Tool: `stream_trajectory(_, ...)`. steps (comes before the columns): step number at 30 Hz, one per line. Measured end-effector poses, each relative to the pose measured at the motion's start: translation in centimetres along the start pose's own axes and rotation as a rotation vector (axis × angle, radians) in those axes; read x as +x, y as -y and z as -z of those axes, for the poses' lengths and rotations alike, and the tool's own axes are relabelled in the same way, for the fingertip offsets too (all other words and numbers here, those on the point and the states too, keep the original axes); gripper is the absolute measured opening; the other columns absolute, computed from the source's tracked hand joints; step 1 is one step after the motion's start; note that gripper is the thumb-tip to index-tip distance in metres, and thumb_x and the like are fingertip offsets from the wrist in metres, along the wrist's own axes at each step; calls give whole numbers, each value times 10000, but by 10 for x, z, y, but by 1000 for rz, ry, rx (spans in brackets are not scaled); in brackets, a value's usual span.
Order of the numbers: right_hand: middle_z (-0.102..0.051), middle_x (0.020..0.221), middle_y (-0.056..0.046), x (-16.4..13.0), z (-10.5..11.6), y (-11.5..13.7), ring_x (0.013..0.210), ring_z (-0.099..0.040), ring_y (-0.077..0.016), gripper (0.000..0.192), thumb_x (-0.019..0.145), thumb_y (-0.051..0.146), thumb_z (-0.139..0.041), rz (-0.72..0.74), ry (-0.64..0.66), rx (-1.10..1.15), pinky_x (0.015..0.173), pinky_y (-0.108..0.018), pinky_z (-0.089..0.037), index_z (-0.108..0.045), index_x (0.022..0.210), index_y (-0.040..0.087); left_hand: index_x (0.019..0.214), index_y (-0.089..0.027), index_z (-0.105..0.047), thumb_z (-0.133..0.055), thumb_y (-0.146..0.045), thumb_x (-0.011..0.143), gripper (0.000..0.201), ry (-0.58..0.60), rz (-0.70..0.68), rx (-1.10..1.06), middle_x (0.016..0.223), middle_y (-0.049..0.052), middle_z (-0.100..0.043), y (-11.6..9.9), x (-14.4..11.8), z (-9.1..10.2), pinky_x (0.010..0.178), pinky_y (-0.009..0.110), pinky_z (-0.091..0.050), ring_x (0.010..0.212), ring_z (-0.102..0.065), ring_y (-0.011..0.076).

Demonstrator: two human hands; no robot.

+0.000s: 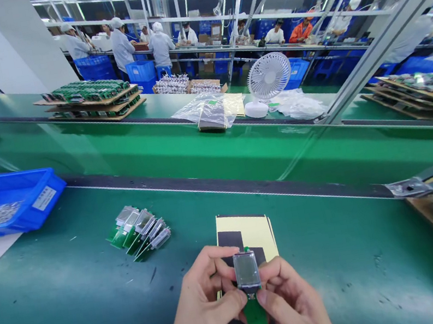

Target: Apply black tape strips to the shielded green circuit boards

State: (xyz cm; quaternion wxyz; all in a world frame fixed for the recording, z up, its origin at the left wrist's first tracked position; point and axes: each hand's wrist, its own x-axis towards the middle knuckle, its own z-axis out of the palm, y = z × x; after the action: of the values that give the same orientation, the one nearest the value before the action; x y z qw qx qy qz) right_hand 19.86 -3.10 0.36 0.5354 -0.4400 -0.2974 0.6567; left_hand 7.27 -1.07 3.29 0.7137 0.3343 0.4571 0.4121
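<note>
Both hands on it: left hand [210, 301] and right hand [293, 304] pinch the board [255, 313] from either side, neither nearer, its long axis pointing away, screen [246, 270] far end, over the card [253, 229].

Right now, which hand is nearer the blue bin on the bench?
Left. The left hand is to the right of the blue bin and closer to the camera; the right hand is farther right still.
</note>
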Motion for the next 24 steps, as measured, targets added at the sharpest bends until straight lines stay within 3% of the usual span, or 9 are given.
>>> stream_trajectory(11,-504,646,32,0,3,-10,460,-421,-74,323,719,483,-616,74,8,-184,347,-163,-299,-448,727,206,959,-222,-566,-662,-267,707,273,35,-72,127,731,-25,-483,8,1,3,521,198,-463,625,-499,111)
stream_trajectory(15,-486,660,28,6,2,-3,543,-426,-105,322,723,495,-586,185,1,-339,455,-215,-364,-419,727,220,1085,-289,-504,-572,-264,759,334,-15,-210,261,796,-6,-536,23,5,6,554,201,-506,698,-568,138)
stream_trajectory(18,-494,647,21,22,27,24,572,-472,-128,196,782,399,-516,332,-168,-835,531,-248,-422,-454,729,221,1279,-385,-291,-521,-193,749,609,-60,-401,657,1058,37,-560,31,10,14,678,306,-566,904,-613,203)
stream_trajectory(19,-515,646,9,30,43,36,579,-492,-144,192,773,407,-493,458,-333,-1073,548,-266,-436,-476,731,220,1309,-396,-240,-521,-176,739,672,-56,-461,840,1164,56,-535,32,11,18,731,369,-564,991,-595,238)
stream_trajectory(22,-554,724,-77,53,97,69,685,-499,-237,234,701,400,-480,553,-622,-1254,671,-408,-395,-544,776,188,1332,-337,-264,-564,-161,715,708,60,-635,1341,1297,95,-495,32,12,27,811,526,-509,1127,-515,329)
stream_trajectory(24,-549,715,-106,64,128,81,726,-482,-293,227,663,379,-464,564,-746,-1359,666,-448,-338,-569,728,188,1316,-259,-334,-608,-170,702,679,133,-767,1557,1280,114,-523,32,11,30,804,545,-503,1123,-512,352)
